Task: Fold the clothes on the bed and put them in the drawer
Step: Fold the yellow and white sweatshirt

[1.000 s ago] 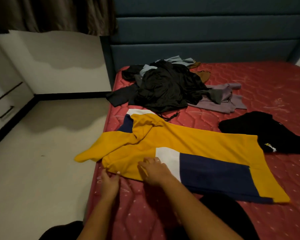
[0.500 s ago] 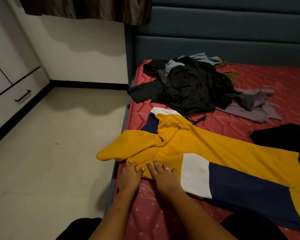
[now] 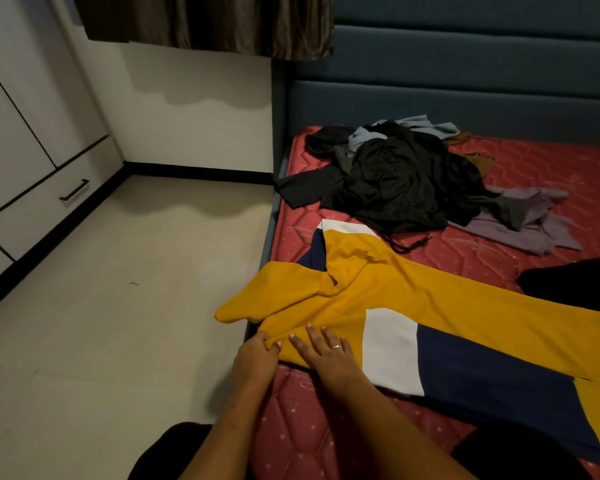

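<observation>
A yellow shirt [image 3: 430, 299] with white and navy blocks lies spread across the red mattress [image 3: 326, 427], one sleeve hanging over the bed's left edge. My left hand [image 3: 255, 355] pinches the shirt's near shoulder edge at the mattress edge. Right beside it, my right hand [image 3: 326, 355] rests flat on the yellow cloth with straight fingers. A pile of dark, grey and blue clothes [image 3: 402, 178] lies farther up the bed. A white drawer [image 3: 49, 206] with a black handle stands shut at the left wall.
A black garment [image 3: 575, 282] lies at the right edge of the bed. A blue padded headboard [image 3: 465, 81] rises behind the pile. Beige floor [image 3: 118, 306] runs between bed and cabinets. A brown curtain [image 3: 205, 26] hangs at the top.
The view has swung left, bringing the drawer into sight. My right hand has flattened on the shirt and my left hand has closed in beside it on the shoulder edge.
</observation>
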`<state>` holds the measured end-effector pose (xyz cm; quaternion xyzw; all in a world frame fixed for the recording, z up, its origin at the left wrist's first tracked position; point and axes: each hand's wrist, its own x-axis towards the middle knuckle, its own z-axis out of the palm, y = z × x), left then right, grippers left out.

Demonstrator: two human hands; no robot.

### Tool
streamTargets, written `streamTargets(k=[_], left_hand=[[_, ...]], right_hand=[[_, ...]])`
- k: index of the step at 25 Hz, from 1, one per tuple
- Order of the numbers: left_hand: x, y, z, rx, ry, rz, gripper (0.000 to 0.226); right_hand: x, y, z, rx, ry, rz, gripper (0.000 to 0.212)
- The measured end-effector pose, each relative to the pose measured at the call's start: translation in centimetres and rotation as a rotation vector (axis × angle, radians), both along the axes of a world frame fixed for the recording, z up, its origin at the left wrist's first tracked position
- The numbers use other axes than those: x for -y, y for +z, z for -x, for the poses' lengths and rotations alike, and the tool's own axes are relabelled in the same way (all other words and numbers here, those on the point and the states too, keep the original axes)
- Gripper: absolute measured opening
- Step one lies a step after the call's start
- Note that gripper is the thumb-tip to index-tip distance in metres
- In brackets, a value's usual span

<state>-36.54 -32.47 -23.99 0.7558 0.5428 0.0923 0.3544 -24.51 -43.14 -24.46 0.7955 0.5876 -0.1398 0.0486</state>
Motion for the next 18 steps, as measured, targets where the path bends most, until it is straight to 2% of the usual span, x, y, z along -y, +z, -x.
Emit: streamTargets(k=[3, 6, 9, 12, 15, 18], left_hand=[[-0.2, 0.1, 0.1, -0.083, 0.01, -0.104, 0.033], [0.2, 0.8, -2.3, -0.188, -0.093, -0.263, 0.03], [2.0, 1.3, -7.0, -0.191, -0.274, -0.345, 0.027], [3.3, 1.9, -12.8, -0.167, -0.47, -0.437, 0.028], [3.6, 2.3, -19.3, -0.207, -0.692, -0.526, 0.027], [4.8, 1.8, -25.8, -0.29, -0.854, -0.5, 0.034]], right_hand=[[0.4, 0.9, -1.7, -0.104, 0.062, 0.009, 0.081], [1.3, 1.8, -4.9, -0.078, 0.132, -0.041, 0.071], [3.8, 2.3, -9.9, -0.025, -0.06, -0.123, 0.072], [7.2, 2.3, -16.3, 0.032, -0.337, -0.098, 0.059], [10.9, 2.3, -22.9, 0.008, -0.57, 0.047, 0.076], [14.3, 1.6, -28.3, -0.019, -0.699, 0.136, 0.094]])
